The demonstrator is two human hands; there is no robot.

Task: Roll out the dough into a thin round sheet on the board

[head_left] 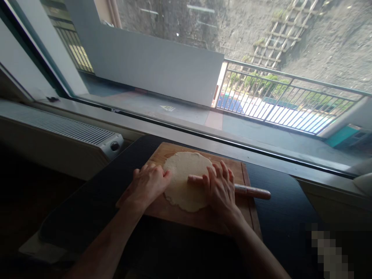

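Observation:
A flat, roughly round sheet of pale dough (186, 166) lies on a wooden cutting board (165, 149). My left hand (149, 182) is at the dough's left edge, fingers curled and thumb over the rim; its fingertips are partly hidden. Across the right part of the dough lies a wooden rolling pin (252, 191), one end on the dough and the other reaching past the board's right edge. My right hand (221, 190) lies over the middle of the pin and holds it down, fingers slightly spread and bent over it.
The board sits on a dark table (279, 209) with rounded corners, against a window sill (229, 149). A white radiator (72, 130) stands to the left. Beyond the glass are a balcony railing (267, 95) and a rough slope. Something blurred out is at lower right.

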